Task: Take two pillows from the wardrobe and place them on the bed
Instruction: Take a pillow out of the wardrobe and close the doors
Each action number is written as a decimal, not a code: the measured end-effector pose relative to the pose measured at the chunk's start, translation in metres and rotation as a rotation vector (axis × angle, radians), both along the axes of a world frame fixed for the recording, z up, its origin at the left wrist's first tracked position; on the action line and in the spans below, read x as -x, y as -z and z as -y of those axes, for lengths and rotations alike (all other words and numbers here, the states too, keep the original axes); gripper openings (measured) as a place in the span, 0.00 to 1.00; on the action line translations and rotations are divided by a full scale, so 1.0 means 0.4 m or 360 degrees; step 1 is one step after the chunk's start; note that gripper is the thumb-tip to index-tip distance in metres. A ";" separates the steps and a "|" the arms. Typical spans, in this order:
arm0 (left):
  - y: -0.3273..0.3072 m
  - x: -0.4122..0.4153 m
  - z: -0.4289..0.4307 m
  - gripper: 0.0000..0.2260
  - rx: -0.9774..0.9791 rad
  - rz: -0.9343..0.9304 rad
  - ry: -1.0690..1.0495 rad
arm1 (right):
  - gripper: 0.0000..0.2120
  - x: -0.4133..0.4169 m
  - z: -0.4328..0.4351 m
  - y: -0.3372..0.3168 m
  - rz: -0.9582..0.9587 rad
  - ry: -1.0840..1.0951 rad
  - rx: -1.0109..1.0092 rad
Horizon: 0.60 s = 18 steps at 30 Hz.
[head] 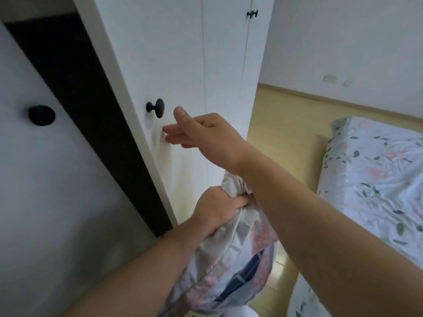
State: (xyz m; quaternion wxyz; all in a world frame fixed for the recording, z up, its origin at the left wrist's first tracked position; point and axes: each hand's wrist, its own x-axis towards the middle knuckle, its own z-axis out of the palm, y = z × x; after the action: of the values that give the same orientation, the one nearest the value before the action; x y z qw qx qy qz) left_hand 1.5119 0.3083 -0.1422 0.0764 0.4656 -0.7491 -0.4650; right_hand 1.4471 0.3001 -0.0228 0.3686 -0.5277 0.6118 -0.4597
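Note:
My left hand (217,212) grips the bunched top of a floral and checked pillow (231,266), which hangs down in front of me; whether it is one pillow or two I cannot tell. My right hand (201,133) is open, fingers stretched flat against the white wardrobe door (174,65), just right of and below its black knob (156,108). The bed (375,179), covered in a floral sheet, lies at the right.
A second white door (41,168) with a black knob (41,115) stands at the left, with a dark gap (91,110) of wardrobe interior between the two doors. Light wooden floor (286,124) runs between wardrobe and bed. White wall with sockets (330,78) at the back.

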 end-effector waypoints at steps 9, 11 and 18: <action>0.029 -0.069 0.100 0.20 0.0168 0.0126 -0.0044 | 0.28 -0.031 0.101 0.006 -0.0014 -0.0159 -0.0134; 0.031 -0.073 0.118 0.19 0.0183 0.0151 -0.0025 | 0.27 -0.044 0.111 0.003 -0.0015 -0.0194 -0.0178; 0.011 -0.078 0.183 0.13 0.0155 0.0125 -0.0058 | 0.29 -0.091 0.177 0.009 -0.0108 -0.0269 -0.0213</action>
State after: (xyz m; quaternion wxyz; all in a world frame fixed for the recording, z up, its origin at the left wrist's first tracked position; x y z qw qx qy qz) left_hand 1.5429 0.2353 -0.1466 0.0780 0.4927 -0.7647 -0.4079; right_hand 1.4833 0.2295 -0.0265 0.4196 -0.5668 0.6067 -0.3669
